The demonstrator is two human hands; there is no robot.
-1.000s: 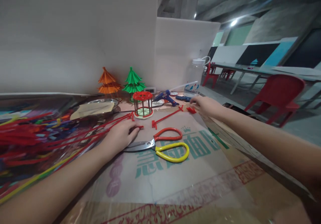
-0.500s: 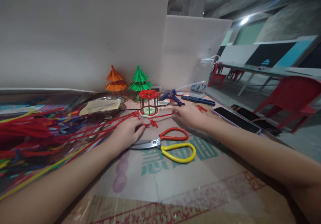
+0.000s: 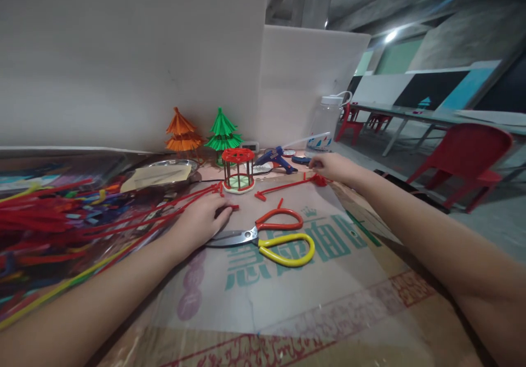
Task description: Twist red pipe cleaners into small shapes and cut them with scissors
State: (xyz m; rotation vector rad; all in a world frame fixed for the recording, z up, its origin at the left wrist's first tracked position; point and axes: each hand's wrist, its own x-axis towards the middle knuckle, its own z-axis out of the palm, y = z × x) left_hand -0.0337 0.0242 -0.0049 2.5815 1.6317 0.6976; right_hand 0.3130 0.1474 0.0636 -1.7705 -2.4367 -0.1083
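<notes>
On the table, over a printed sheet (image 3: 324, 307), I have a shallow metal dish (image 3: 193, 168) with a pale paper (image 3: 156, 177) lying across it, and a clear lidded bottle (image 3: 321, 119) at the back whose contents I can't make out. My left hand (image 3: 201, 218) reaches in from the lower left, palm down, fingers low at the sheet, beside a heap of coloured strips (image 3: 45, 208). A short red stub (image 3: 235, 207) pokes out by its thumb; whether the fingers pinch it, I can't tell. My right hand (image 3: 335, 168) comes across from the right, fingers curled downward, just above a red cluster (image 3: 319, 180); I can't tell whether it grasps anything.

Counting up: one long red strip (image 3: 286, 186) lies between the hands, its right end near the cluster; one small red scrap (image 3: 280, 204) sits by the one pair of scissors (image 3: 249, 235). Behind are one red-topped frame (image 3: 238, 154), one blue glue gun (image 3: 276, 159) and two tiered models, one orange (image 3: 181, 138), one green (image 3: 223, 141).
</notes>
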